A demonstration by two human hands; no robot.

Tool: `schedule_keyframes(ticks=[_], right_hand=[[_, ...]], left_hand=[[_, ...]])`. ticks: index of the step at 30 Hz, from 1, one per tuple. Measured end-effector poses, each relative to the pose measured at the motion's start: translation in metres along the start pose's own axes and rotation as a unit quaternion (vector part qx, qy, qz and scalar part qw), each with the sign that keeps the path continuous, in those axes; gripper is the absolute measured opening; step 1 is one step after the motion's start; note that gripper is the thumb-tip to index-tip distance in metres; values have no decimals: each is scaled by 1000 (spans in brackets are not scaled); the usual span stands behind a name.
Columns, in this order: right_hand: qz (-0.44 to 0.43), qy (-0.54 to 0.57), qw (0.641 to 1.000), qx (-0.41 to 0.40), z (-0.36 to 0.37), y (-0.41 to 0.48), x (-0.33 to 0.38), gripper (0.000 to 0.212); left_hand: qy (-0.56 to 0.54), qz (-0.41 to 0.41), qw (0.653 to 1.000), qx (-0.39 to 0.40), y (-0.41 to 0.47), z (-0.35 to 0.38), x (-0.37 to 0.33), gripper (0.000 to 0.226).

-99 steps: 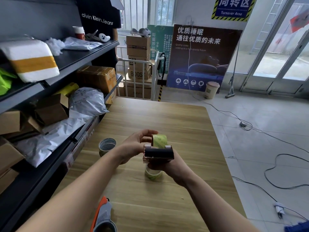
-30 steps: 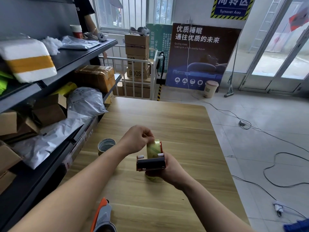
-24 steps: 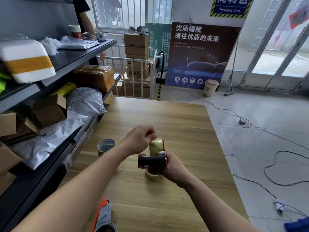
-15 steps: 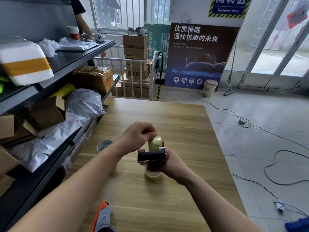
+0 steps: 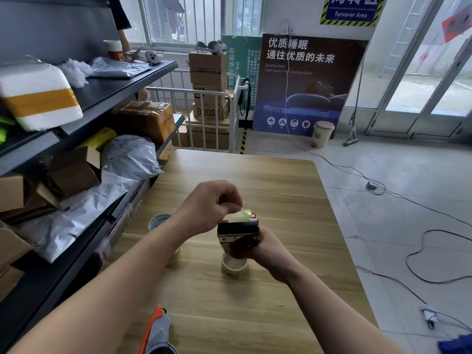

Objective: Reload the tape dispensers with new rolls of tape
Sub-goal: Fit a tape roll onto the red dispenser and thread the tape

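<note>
Two bare hands work above a long wooden counter that runs away from the camera beside a dark shelf unit piled with parcels. On the counter lie a spare roll of tape, directly under the hands, a greyer roll off to the left, and a second dispenser with an orange handle at the near edge.

Held clear of the counter, the tape dispenser sits in the right hand, whose fingers wrap its underside in a closed grip. A pale green roll is seated in it, its flat faces to left and right. The left hand comes in from the left with fingers curled nearly shut, thumb and forefinger pinched at the top of that roll; whether they have the loose end of the tape I cannot tell.

Judging by this, the coming move turns on the left hand, the nearer one: the tape lies just below and to the right of its fingertips and would need drawing toward the dispenser's near end.
</note>
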State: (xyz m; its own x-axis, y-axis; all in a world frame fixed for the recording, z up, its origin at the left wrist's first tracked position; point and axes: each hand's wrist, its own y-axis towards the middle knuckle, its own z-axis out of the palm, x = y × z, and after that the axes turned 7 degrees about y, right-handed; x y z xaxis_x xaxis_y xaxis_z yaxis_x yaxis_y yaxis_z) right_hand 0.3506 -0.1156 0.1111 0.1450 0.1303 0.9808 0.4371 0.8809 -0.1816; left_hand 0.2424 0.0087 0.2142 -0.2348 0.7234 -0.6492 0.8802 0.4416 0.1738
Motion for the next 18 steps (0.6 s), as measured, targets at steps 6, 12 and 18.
schedule_keyframes(ticks=[6,12,18], right_hand=[[5,33,999,8,5,-5,8,47],[7,32,999,38,9,-7,13,42],[12,34,998,56,12,-7,14,42]], left_hand=[[23,61,998,11,-10,-7,-8,26],[36,80,996,15,-13,-13,-13,36],[43,94,995,11,-16,-17,-14,36]])
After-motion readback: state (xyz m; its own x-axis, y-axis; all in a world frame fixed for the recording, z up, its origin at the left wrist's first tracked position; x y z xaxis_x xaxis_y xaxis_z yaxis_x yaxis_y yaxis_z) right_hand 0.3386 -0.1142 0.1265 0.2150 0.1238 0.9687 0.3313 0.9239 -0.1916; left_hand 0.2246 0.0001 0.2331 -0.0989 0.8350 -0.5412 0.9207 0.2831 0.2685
